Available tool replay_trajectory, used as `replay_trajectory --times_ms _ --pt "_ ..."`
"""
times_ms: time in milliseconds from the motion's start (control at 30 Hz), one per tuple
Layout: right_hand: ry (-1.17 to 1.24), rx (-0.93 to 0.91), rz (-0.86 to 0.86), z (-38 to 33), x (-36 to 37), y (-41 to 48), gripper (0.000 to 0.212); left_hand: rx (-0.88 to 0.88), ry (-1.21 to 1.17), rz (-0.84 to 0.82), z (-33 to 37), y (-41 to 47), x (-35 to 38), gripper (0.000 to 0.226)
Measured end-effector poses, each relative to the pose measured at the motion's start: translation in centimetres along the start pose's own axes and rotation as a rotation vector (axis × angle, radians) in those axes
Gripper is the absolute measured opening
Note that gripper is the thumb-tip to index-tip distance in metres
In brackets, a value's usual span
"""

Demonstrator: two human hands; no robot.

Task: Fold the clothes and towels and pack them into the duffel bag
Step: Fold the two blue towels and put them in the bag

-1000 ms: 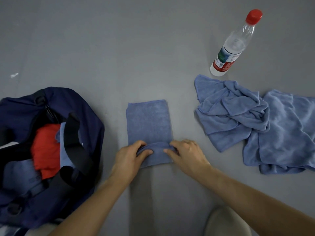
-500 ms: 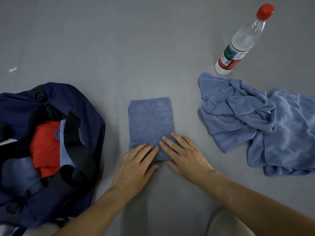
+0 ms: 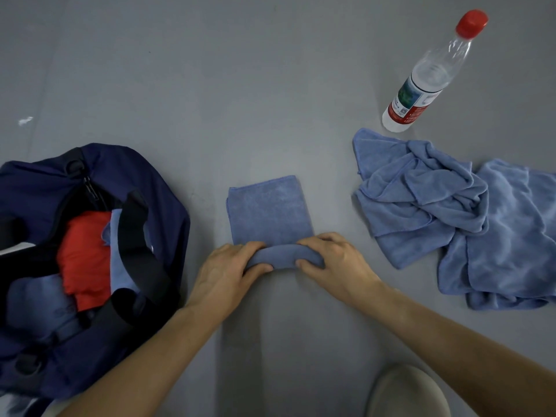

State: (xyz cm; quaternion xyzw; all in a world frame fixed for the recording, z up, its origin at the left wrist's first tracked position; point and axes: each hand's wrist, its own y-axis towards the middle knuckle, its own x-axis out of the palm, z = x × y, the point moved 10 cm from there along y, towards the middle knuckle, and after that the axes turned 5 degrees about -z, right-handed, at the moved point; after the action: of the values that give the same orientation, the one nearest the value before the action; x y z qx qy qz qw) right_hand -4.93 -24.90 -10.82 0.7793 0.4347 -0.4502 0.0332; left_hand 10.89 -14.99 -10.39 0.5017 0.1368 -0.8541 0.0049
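A small folded blue towel (image 3: pixel 267 210) lies on the grey floor in the middle, its near end rolled into a thick tube. My left hand (image 3: pixel 224 273) grips the left end of that roll, fingers over the top and thumb under it. My right hand (image 3: pixel 334 260) grips the right end the same way. The navy duffel bag (image 3: pixel 162 188) lies open at the left, with a red garment (image 3: pixel 82 254) and blue cloth inside. Two crumpled blue towels (image 3: pixel 421 194) (image 3: pixel 511 236) lie in a heap at the right.
A clear plastic bottle (image 3: pixel 427 76) with a red cap stands behind the towel heap at the upper right. A black strap (image 3: pixel 135 239) crosses the bag's opening. A pale rounded shape (image 3: pixel 406 392), perhaps my knee, shows at the bottom edge.
Half a second ago both hands pressed flat on the towel's near end. Now their fingers are curled round it, and the rolled end is thicker and further up the towel.
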Motion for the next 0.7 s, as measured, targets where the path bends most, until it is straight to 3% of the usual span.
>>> replay_trajectory --times_ms 133,233,333,400,467,567,633,700 --pt "0.022 0.107 0.011 1.6 0.2 0.6 0.042 -0.122 -0.063 -0.032 -0.6 0.6 -0.2 0.039" --pt "-0.064 0.088 0.106 1.1 -0.9 1.0 0.047 -0.207 -0.080 -0.061 -1.4 1.5 0.2 0.036" --pt "-0.354 -0.191 0.281 -2.1 -1.8 0.6 0.047 -0.288 -0.011 -0.064 -1.8 2.2 0.3 0.042" --pt "-0.496 -0.403 0.288 -3.5 -0.4 0.2 0.047 -0.298 0.016 0.002 -1.9 2.4 -0.4 0.047" --pt "-0.521 -0.466 0.253 -3.4 0.9 -0.2 0.045 -0.193 0.092 0.139 -0.9 2.5 -1.5 0.041" --pt "-0.539 -0.364 0.154 -2.0 2.5 -0.3 0.060 0.072 0.245 0.293 2.0 1.2 -1.7 0.031" --pt "-0.542 -0.332 0.109 -1.5 2.9 -0.2 0.069 0.181 0.236 0.218 2.9 0.4 -0.1 0.043" --pt "-0.499 -0.323 0.118 -1.4 2.6 0.5 0.062 0.205 0.225 0.120 2.5 0.1 1.3 0.062"
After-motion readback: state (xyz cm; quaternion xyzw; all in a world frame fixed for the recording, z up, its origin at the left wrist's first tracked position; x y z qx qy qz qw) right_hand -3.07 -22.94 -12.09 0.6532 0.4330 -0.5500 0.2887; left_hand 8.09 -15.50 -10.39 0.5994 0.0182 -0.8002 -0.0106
